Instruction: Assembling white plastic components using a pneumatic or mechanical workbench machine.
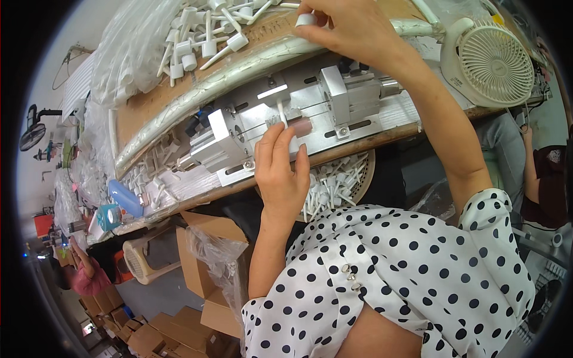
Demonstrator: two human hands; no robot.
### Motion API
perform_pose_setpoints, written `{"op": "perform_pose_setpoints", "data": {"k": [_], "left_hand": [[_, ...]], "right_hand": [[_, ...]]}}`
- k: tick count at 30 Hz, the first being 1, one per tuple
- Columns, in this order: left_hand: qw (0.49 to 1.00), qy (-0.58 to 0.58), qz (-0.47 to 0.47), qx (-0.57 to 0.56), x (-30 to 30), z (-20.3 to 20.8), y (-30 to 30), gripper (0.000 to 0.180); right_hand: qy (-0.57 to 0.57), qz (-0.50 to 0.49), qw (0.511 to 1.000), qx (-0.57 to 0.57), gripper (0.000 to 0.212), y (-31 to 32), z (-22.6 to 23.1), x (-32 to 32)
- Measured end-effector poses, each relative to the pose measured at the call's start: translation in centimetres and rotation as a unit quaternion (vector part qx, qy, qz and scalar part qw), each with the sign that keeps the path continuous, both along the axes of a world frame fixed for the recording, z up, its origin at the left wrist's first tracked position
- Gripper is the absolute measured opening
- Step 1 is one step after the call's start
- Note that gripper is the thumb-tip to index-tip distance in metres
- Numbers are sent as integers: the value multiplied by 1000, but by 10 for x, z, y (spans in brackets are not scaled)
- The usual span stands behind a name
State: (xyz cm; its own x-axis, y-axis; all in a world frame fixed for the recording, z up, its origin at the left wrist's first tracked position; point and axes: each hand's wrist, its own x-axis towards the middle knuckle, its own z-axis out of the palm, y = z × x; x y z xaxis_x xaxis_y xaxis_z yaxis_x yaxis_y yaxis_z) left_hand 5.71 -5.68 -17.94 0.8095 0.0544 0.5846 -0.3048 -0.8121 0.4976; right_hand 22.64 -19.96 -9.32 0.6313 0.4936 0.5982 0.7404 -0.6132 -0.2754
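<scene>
My left hand [279,170] reaches over a metal fixture [280,128] on the bench, thumb and fingers closed about a white plastic stemmed part. That part's thin stem [280,111] points away from me, between the fixture's two metal blocks; my fingers hide most of its wide end. Farther off and to the right, my right hand [358,30] pinches a white plastic cap-ended piece [306,20] above the padded rail [245,74]. Only its rounded end shows. Beyond the rail, a pile of similar white stemmed parts [209,48] lies on a brown board.
A white fan [495,62] stands at the right end of the bench. Below the bench edge, a round basket [371,173] holds many more white parts. An open cardboard box [203,262] sits lower left. Clear plastic bags [128,51] lie at the far left.
</scene>
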Motion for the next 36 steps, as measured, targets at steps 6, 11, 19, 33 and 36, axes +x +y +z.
{"op": "perform_pose_setpoints", "data": {"k": [6,11,19,33,36], "left_hand": [[997,49,-3,61,3,9,-10,28],[983,90,-23,158,13,37,0,25],[958,31,182,218,136,83,46,38],[913,95,-45,-394,20,78,59,29],[960,43,-80,-265,-5,46,48,32]], "right_hand": [[55,79,992,81,17,-21,11,-31],[27,101,986,128,21,-35,-3,-36],[21,298,949,104,20,-11,-16,-78],[31,317,939,-132,31,16,-43,-68],[-50,258,965,9,27,7,-14,-31]]}}
